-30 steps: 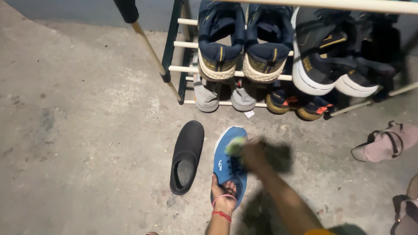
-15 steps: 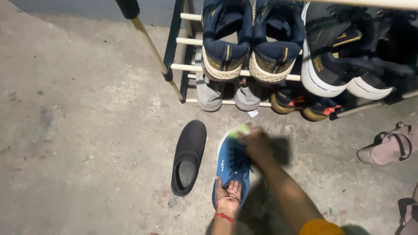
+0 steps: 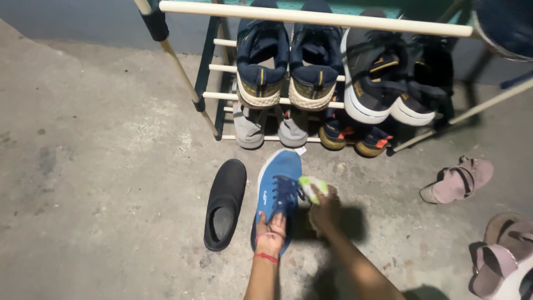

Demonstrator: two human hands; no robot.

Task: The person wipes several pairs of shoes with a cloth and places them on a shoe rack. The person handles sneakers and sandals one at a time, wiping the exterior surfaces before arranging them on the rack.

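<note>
Low in the middle of the frame, a blue shoe (image 3: pixel 277 191) lies on a bare concrete floor (image 3: pixel 100 166), toe pointing up toward a shoe rack (image 3: pixel 311 19). The left hand (image 3: pixel 270 232) rests on the heel end, its grip pressed down flat over the opening and pinning the shoe to the floor. The right hand (image 3: pixel 325 206) sits just beside the shoe's right edge, its grip pinched around a pale green and white scrubber (image 3: pixel 312 186) that touches the shoe near the laces. A black slipper (image 3: pixel 225 203) lies just left of the blue shoe, close but apart from it.

Across the top of the frame the rack carries a pair of navy sneakers (image 3: pixel 286 61), black and white sneakers (image 3: pixel 388 83) to their right, and grey shoes (image 3: pixel 269 129) on the lower rail. Pink sandals (image 3: pixel 458 180) lie well apart at the right edge, with more sandals (image 3: pixel 499 253) in the lower right corner.

Several risks seem likely. The shoe is pinned only at the heel, so a hard sideways stroke could swing the toe round or knock it into the slipper. The scrubber sits close to the laces and could snag in them. The light is dim and the right hand casts a dark shadow over the shoe's right side, so dirt there could be missed.
</note>
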